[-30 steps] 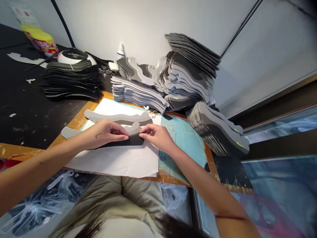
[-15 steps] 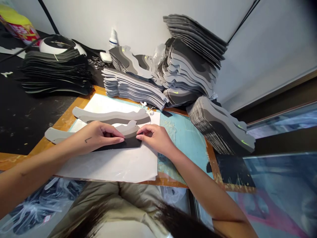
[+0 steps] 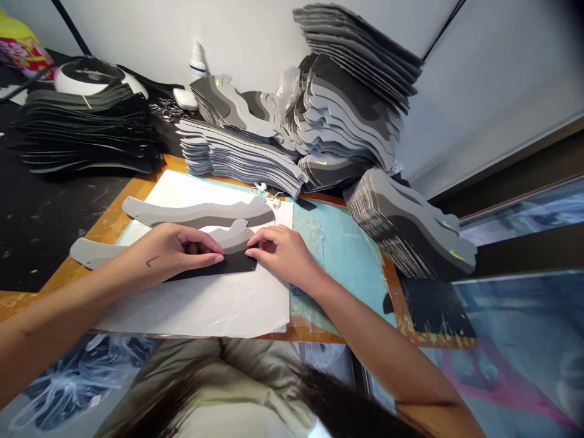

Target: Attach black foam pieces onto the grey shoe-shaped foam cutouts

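With dark pieces (image 3: 86, 134) stacked toward the back left corner of the worktop (image 3: 109, 222), pinching with fingers of the left hand (image 3: 171, 252) a grey-and-black panel (image 3: 235, 261) near the front edge, and its right end with those of the right hand (image 3: 285, 254), with grey panels (image 3: 406, 231) piled toward the right edge.

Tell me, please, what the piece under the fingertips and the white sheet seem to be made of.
The grey-and-black piece looks like matt synthetic leather or coated fabric, being thin, smooth and cleanly cut; which, I cannot tell. The white sheet is probably paper, slightly wrinkled; small glints near its front edge suggest plastic film.
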Tool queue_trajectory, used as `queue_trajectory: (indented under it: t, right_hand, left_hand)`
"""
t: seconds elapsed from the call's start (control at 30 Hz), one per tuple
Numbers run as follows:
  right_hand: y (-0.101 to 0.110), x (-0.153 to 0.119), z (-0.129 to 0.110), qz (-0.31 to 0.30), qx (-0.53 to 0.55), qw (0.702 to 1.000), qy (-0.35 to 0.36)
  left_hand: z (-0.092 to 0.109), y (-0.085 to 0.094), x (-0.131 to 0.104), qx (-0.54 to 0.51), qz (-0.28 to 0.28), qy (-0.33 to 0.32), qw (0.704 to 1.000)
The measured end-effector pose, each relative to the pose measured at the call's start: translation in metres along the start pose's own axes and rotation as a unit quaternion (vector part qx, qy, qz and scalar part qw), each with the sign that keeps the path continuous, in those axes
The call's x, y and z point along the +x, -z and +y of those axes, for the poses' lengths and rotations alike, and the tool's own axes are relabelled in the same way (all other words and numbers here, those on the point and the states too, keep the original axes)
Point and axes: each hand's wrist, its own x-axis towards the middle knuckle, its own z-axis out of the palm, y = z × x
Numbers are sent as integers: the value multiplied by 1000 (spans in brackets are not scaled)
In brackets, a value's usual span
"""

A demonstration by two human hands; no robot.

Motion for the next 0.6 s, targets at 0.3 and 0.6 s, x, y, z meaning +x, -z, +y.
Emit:
queue_trajectory:
  t: [0.3,0.6]
  right_hand:
    - [9,6,15,63,43,997,12]
    - [11,4,9,17,-12,1000,6]
  left_hand:
    - [3,-1,-2,-18,4,-5,1000]
    - [2,-1,-1,-11,6,-3,1000]
